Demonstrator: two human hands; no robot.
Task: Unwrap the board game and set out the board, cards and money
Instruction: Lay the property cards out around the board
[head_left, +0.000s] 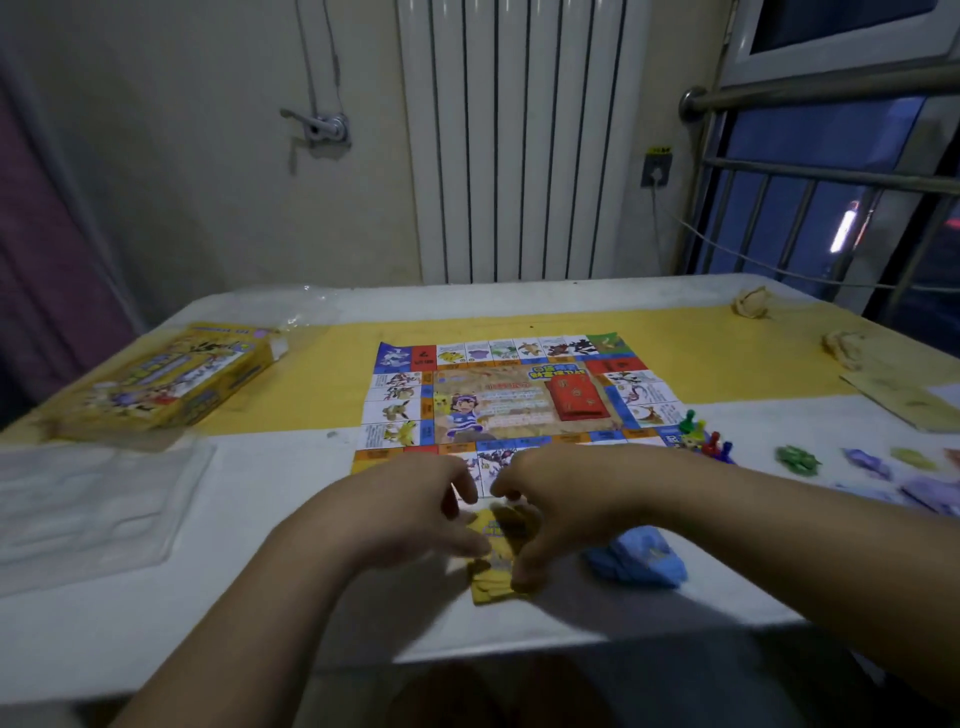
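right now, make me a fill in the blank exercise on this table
1. The left hand and right hand hold a deck of ____ cards.
2. The card stack lying on the board is ____.
3. The game box lies to the ____ of the board.
4. The pawns stand at the board's near ____ corner.
Missing words: yellow, red, left, right.

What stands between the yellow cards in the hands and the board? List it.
Nothing visible does. The yellow cards, held by the left hand and right hand, sit just short of the near edge of the board. The blue pile and the pawns lie off to the right.
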